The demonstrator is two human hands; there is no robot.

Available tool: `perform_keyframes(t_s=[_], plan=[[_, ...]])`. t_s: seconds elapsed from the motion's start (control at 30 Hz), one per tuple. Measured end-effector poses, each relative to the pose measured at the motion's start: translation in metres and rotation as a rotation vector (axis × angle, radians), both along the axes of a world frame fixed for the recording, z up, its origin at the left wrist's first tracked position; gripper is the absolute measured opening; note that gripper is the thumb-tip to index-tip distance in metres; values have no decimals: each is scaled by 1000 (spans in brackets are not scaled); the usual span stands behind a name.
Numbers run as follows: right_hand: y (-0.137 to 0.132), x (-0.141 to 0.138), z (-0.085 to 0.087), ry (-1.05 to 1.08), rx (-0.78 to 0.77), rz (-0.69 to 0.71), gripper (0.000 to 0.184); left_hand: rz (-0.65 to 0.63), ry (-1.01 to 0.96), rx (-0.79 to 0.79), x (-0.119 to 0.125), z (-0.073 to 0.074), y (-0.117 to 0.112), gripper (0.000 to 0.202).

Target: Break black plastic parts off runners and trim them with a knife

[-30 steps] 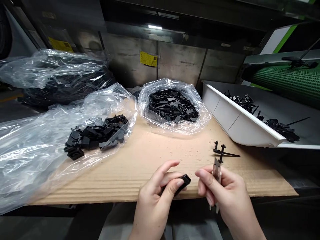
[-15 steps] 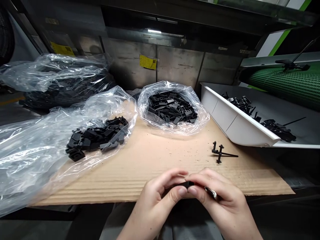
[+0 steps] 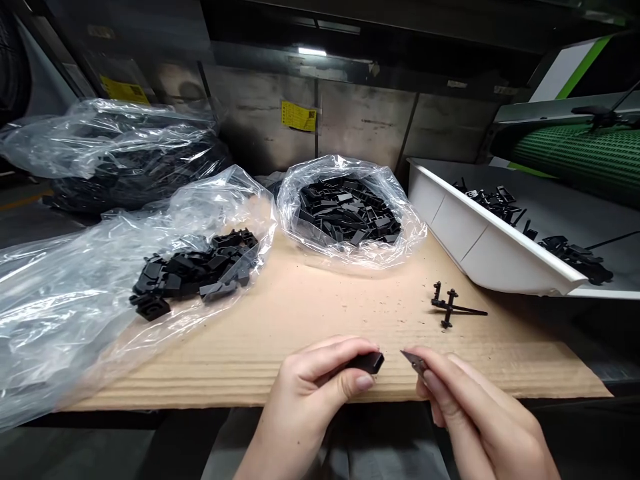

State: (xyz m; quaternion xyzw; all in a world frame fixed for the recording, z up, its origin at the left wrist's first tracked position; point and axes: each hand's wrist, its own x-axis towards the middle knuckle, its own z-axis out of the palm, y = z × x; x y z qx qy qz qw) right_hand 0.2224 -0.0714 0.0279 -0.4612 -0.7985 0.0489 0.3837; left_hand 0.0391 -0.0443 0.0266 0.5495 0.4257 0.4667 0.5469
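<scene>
Between the thumb and fingers of my left hand (image 3: 325, 387) is a small black plastic part (image 3: 369, 363), its squared end pointing right. My right hand (image 3: 470, 400) pinches a small pointed blade (image 3: 413, 361), tip toward the black part; a gap separates the two. My palm and fingers hide the rest of both items. Beyond my right hand, a black sprue with a thin stem (image 3: 451, 308) lies on the cardboard sheet (image 3: 310, 313).
An open clear bag of black parts (image 3: 350, 213) stands behind my hands. Left of it, more black parts (image 3: 195, 267) lie on another bag. A bulging bag (image 3: 135, 160) sits at the back left. On the right are a white tray (image 3: 500, 247) with black pieces and a green conveyor belt (image 3: 575, 150).
My right hand has moved right, away from my left, and the blade now shows apart from the black part. My left hand keeps its hold. The view has shifted slightly.
</scene>
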Motion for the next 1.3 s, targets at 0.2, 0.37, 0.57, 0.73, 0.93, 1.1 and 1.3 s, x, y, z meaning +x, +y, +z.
perform_keyframes(t_s=[0.2, 0.37, 0.57, 0.73, 0.93, 1.1, 1.3], plan=[[4, -7, -1, -36, 147, 15, 26, 63, 1, 44, 2, 1, 0, 27], [3, -10, 3, -47, 36, -11, 23, 91, 9, 82, 4, 0, 0, 29], [1, -7, 9, -43, -139, 9, 17, 140, -7, 183, 7, 0, -2, 35], [0, -6, 11, -77, -148, 24, 18, 156, 1, 221, 9, 0, -3, 37], [3, -6, 12, -67, -111, 28, 22, 183, 25, 217, 8, -1, -4, 35], [1, -3, 9, -156, -103, 14, 20, 200, 30, 242, 9, -3, -5, 34], [-5, -1, 6, -175, -101, 24, 19, 194, 11, 245, 12, 0, -5, 39]])
